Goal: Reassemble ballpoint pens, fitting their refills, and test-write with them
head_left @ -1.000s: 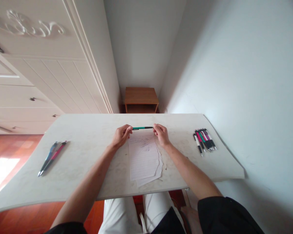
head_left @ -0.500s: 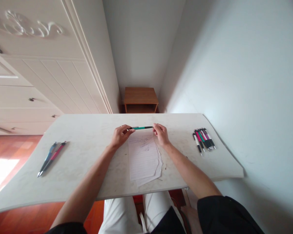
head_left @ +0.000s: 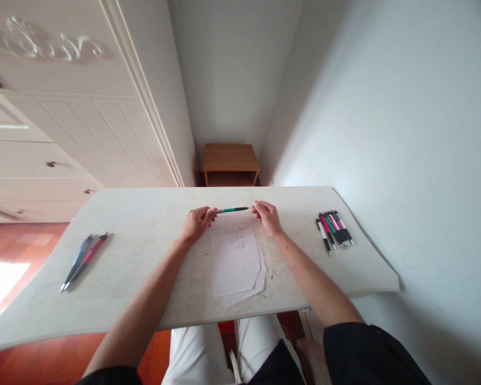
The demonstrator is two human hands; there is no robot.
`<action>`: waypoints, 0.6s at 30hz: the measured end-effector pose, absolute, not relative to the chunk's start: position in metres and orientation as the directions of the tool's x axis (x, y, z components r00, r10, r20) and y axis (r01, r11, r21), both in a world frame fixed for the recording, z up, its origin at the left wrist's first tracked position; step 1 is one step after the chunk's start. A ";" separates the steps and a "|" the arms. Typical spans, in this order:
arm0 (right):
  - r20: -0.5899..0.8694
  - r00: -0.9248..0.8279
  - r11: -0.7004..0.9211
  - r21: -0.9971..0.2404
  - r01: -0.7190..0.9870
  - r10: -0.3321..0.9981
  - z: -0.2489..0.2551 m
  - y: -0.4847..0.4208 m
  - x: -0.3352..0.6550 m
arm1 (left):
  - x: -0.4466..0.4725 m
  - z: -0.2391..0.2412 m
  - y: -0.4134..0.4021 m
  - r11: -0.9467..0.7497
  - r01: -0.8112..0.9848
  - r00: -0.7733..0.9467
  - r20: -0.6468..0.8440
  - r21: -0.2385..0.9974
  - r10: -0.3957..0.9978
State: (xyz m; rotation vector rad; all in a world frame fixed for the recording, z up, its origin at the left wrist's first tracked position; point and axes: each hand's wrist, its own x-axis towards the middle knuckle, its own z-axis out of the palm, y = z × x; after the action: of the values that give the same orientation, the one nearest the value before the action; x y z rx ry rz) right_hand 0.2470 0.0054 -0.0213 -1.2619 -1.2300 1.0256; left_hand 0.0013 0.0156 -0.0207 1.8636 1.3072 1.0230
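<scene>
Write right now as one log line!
left hand: holds green pen | right hand: pinching at its tip | scribbled papers, left pens, right pens: on table

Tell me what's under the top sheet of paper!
At least one more sheet pokes out from under the top sheet, along its right side and bottom. The white table shows around them. Anything else underneath is covered, so I can't tell.

A slim green-and-black pen (head_left: 231, 210) sits nearly level in the left grip (head_left: 199, 223), its thin tip pointing right.
</scene>
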 end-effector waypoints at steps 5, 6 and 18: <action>0.264 -0.042 0.254 -0.858 0.447 0.964 -0.026 0.014 0.274 | 0.001 -0.020 0.017 -0.295 0.457 0.172 0.242 0.839 0.955; 0.306 -0.071 0.298 -0.808 0.508 0.949 -0.028 0.015 0.278 | 0.001 -0.020 0.017 -0.296 0.452 0.168 0.245 0.842 0.955; 0.325 -0.245 0.398 -0.595 0.698 0.914 -0.027 0.016 0.305 | -0.001 -0.022 0.018 -0.326 0.398 0.187 0.272 0.858 0.944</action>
State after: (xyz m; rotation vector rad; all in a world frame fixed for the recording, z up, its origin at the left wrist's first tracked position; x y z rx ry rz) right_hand 0.3047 0.0157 -0.0273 -1.3707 -2.0228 0.4375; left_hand -0.0006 0.0177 -0.0217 1.8290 1.2595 1.0985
